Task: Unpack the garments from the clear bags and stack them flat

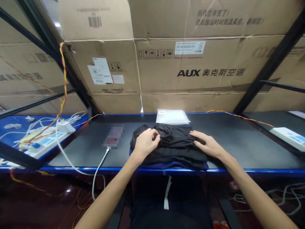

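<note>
A pile of dark folded cloth (176,152), black on top with navy showing at the bottom, lies at the front middle of the shelf. My left hand (148,139) rests on its upper left part, fingers curled together in a pinch at the gathered black fabric; what is between the fingertips is too small to tell. On the right edge of the pile lies my right hand (207,143), its fingers spread and touching the cloth. Just behind the pile is a stack of clear plastic packets (172,117) with a small white label.
A blurred phone-like object (113,136) with a white cable lies left on the black shelf (233,140). Power strips (47,143) and tangled wires sit at far left, another strip (289,137) at far right. Cardboard (157,76) stands behind, between dark metal posts.
</note>
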Demonstrator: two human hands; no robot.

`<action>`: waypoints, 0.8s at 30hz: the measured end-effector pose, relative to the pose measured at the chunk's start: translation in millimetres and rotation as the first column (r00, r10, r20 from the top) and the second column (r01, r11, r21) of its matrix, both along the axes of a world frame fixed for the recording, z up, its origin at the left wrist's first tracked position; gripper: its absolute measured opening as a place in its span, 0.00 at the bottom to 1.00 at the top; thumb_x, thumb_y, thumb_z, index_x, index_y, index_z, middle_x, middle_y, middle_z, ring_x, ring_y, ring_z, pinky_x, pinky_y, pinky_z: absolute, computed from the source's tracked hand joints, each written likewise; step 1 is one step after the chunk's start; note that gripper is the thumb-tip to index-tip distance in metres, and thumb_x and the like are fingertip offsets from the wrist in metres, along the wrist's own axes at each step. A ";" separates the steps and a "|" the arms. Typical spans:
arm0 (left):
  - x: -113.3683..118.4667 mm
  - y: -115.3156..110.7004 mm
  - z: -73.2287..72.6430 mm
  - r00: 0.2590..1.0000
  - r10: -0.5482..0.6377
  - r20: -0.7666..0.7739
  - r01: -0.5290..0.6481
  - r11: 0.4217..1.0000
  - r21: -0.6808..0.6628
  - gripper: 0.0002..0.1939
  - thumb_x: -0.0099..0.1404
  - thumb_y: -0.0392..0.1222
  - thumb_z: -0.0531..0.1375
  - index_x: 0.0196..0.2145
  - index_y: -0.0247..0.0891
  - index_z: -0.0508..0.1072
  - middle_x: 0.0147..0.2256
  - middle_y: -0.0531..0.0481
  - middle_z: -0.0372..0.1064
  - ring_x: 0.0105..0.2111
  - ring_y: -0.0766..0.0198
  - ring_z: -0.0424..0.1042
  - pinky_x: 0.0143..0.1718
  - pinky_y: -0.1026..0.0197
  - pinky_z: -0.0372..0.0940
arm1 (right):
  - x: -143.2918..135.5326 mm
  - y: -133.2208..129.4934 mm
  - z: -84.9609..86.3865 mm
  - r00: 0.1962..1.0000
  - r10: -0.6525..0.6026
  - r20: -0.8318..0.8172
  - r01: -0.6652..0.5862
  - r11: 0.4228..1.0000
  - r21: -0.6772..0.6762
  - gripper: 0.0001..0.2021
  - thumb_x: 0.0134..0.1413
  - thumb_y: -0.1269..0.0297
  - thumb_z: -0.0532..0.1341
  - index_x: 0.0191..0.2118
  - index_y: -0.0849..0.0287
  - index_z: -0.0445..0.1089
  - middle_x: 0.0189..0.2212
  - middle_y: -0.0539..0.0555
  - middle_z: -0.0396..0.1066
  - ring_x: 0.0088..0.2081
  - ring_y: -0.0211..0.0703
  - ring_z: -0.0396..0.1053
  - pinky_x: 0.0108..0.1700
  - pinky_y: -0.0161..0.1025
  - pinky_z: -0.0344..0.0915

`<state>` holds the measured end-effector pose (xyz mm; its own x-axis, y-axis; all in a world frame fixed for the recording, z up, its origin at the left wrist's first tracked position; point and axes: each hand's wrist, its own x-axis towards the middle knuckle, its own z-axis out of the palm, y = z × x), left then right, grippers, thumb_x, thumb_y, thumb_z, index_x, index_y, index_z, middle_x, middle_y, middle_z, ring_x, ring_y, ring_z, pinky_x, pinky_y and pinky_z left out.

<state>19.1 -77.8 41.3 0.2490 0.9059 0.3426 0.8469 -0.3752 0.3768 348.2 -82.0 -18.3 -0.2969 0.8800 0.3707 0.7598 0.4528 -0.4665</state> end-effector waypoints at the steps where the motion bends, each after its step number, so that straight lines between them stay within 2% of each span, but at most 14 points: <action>1: 4.1 -1.1 1.4 1.000 -0.002 0.019 0.002 1.000 0.018 0.10 0.67 0.49 0.57 0.35 0.43 0.75 0.32 0.52 0.71 0.33 0.63 0.72 0.32 0.64 0.62 | 0.1 0.1 -0.2 1.000 0.001 -0.001 -0.001 1.000 0.001 0.21 0.59 0.58 0.56 0.57 0.52 0.71 0.58 0.54 0.69 0.62 0.53 0.63 0.64 0.54 0.60; 5: 23.6 -4.9 0.2 0.998 -0.054 -0.035 0.056 0.997 0.058 0.18 0.64 0.60 0.59 0.38 0.42 0.71 0.36 0.50 0.71 0.37 0.60 0.72 0.36 0.61 0.64 | 0.3 0.3 -1.3 1.000 0.003 -0.008 -0.003 1.000 0.000 0.21 0.59 0.57 0.56 0.57 0.53 0.71 0.59 0.54 0.69 0.62 0.53 0.63 0.65 0.55 0.59; 7: 32.1 -4.3 -4.1 0.990 -0.074 -0.120 0.079 0.996 0.041 0.20 0.63 0.60 0.60 0.41 0.42 0.70 0.39 0.48 0.71 0.41 0.56 0.72 0.37 0.60 0.65 | 0.1 0.1 -1.3 1.000 0.003 -0.010 -0.003 1.000 -0.004 0.22 0.59 0.57 0.56 0.57 0.53 0.70 0.59 0.55 0.68 0.62 0.53 0.62 0.65 0.55 0.58; 10: 37.7 1.2 -10.8 0.977 -0.101 -0.186 0.100 0.995 -0.018 0.18 0.63 0.56 0.61 0.43 0.41 0.70 0.41 0.47 0.72 0.42 0.53 0.73 0.37 0.59 0.65 | -0.2 -0.3 -0.7 1.000 0.002 -0.016 -0.002 1.000 -0.013 0.22 0.59 0.57 0.56 0.57 0.53 0.70 0.59 0.55 0.68 0.62 0.54 0.62 0.65 0.55 0.58; 13: 32.7 9.7 -12.5 0.979 -0.177 -0.104 0.171 0.983 -0.064 0.16 0.64 0.54 0.62 0.41 0.40 0.71 0.39 0.48 0.74 0.39 0.56 0.73 0.37 0.60 0.64 | 0.0 -0.2 -0.3 1.000 0.005 -0.026 -0.006 1.000 -0.016 0.22 0.59 0.57 0.56 0.57 0.53 0.71 0.59 0.55 0.69 0.62 0.55 0.63 0.65 0.57 0.59; 17: 15.2 17.7 -5.6 0.969 -0.231 0.092 0.240 0.965 -0.104 0.14 0.64 0.54 0.61 0.34 0.40 0.73 0.30 0.52 0.73 0.30 0.62 0.71 0.31 0.63 0.60 | 0.8 0.2 -1.3 1.000 0.006 -0.025 -0.006 1.000 -0.015 0.21 0.59 0.56 0.56 0.57 0.52 0.71 0.59 0.55 0.69 0.62 0.55 0.63 0.64 0.57 0.59; 20: -3.3 20.6 3.3 0.960 -0.147 0.236 0.163 0.986 -0.046 0.15 0.66 0.53 0.58 0.31 0.39 0.72 0.27 0.54 0.72 0.27 0.64 0.70 0.29 0.64 0.58 | 1.2 0.5 -1.9 1.000 0.005 -0.023 -0.005 1.000 -0.007 0.21 0.59 0.56 0.56 0.57 0.51 0.70 0.59 0.54 0.69 0.62 0.54 0.63 0.64 0.56 0.59; 22: -18.5 22.4 9.4 0.952 -0.052 0.303 0.056 0.998 -0.006 0.14 0.66 0.52 0.57 0.32 0.39 0.72 0.28 0.54 0.73 0.27 0.65 0.70 0.29 0.65 0.58 | 1.3 0.7 -2.0 1.000 0.006 -0.019 -0.006 1.000 -0.005 0.21 0.59 0.56 0.56 0.57 0.51 0.71 0.58 0.54 0.69 0.62 0.54 0.63 0.64 0.55 0.60; 24: -35.1 24.4 13.9 0.951 0.068 0.302 -0.074 0.997 0.008 0.11 0.64 0.50 0.57 0.36 0.41 0.71 0.27 0.55 0.73 0.27 0.64 0.71 0.30 0.65 0.58 | 1.4 0.9 -2.1 1.000 0.005 -0.015 -0.005 1.000 -0.005 0.21 0.59 0.57 0.56 0.57 0.52 0.71 0.58 0.54 0.69 0.62 0.54 0.63 0.64 0.55 0.59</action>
